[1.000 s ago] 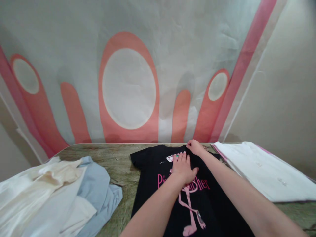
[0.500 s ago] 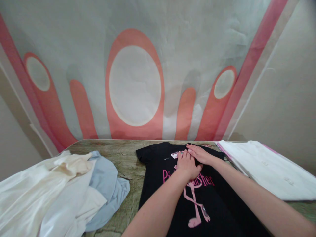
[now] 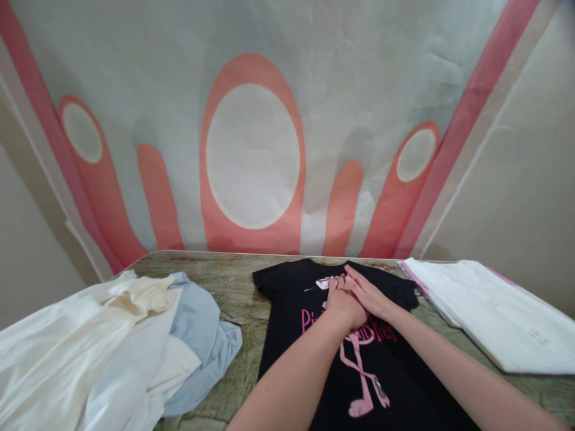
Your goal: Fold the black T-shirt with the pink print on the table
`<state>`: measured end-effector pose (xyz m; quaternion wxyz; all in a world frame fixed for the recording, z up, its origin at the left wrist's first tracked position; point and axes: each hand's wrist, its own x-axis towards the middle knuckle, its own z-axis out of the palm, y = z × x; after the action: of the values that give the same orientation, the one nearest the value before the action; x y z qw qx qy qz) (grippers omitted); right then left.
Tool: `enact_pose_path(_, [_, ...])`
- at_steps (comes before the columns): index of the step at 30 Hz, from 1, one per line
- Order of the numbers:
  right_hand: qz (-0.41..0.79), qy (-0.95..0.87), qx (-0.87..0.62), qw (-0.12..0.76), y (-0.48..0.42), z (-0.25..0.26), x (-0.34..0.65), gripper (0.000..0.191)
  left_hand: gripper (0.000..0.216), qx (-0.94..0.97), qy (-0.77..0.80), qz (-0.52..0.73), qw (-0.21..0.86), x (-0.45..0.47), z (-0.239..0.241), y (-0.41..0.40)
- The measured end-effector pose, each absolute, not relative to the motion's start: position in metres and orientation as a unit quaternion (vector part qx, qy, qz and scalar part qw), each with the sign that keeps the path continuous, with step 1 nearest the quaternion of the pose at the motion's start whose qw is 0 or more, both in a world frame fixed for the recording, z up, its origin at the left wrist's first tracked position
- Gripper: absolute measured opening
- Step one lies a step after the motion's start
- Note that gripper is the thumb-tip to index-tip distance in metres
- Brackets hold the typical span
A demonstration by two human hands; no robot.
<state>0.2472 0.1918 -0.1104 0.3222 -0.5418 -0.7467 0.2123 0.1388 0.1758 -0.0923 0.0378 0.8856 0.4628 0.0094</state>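
A black fabric T-shirt with pink lettering (image 3: 386, 362) lies at lower centre on the wood-grain surface (image 3: 242, 284); the bare left hand (image 3: 347, 307) rests upon it, touching the bare right hand (image 3: 369, 296), both grips released.

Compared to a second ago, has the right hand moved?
Yes: the right hand has drawn back, away from the far edge of the table, now overlapping the left hand.

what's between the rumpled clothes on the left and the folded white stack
In the head view, a black T-shirt lies there with the left hand and right hand over it; a strip of tabletop shows left of it.
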Motion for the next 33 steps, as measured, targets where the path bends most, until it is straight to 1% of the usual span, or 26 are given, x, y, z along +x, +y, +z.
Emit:
enact_pose_path(2, [0.212, -0.745, -0.541, 0.328, 0.192, -0.114, 0.249, 0.062, 0.076, 0.889, 0.456, -0.010, 0.050, 0.135, -0.089, 0.177])
enact_pose_path(5, [0.183, -0.762, -0.537, 0.313, 0.194, -0.117, 0.251, 0.062, 0.077, 0.875, 0.478, -0.027, 0.070, 0.122, -0.082, 0.180])
enact_pose_path(8, [0.136, -0.790, -0.531, 0.275, 0.195, -0.119, 0.250, 0.064, 0.075, 0.816, 0.570, -0.014, 0.089, 0.102, -0.076, 0.187])
enact_pose_path(11, [0.097, -0.808, -0.534, 0.229, 0.195, -0.118, 0.247, 0.066, 0.079, 0.777, 0.622, -0.012, 0.093, 0.083, -0.076, 0.197])
enact_pose_path(14, [0.076, -0.815, -0.542, 0.190, 0.193, -0.117, 0.246, 0.064, 0.081, 0.787, 0.612, 0.007, 0.075, 0.068, -0.083, 0.206])
enact_pose_path(17, [0.065, -0.821, -0.542, 0.169, 0.191, -0.116, 0.245, 0.063, 0.082, 0.795, 0.603, 0.040, 0.045, 0.057, -0.090, 0.214])
enact_pose_path(25, [0.050, -0.822, -0.544, 0.158, 0.188, -0.114, 0.243, 0.065, 0.086, 0.793, 0.606, 0.056, 0.031, 0.050, -0.096, 0.222])
enact_pose_path(29, [0.053, -0.821, -0.545, 0.160, 0.188, -0.115, 0.243, 0.065, 0.082, 0.799, 0.598, 0.048, 0.031, 0.047, -0.094, 0.222])
enact_pose_path(33, [0.053, -0.823, -0.545, 0.153, 0.189, -0.116, 0.244, 0.065, 0.073, 0.849, 0.526, 0.025, 0.033, 0.021, -0.087, 0.227])
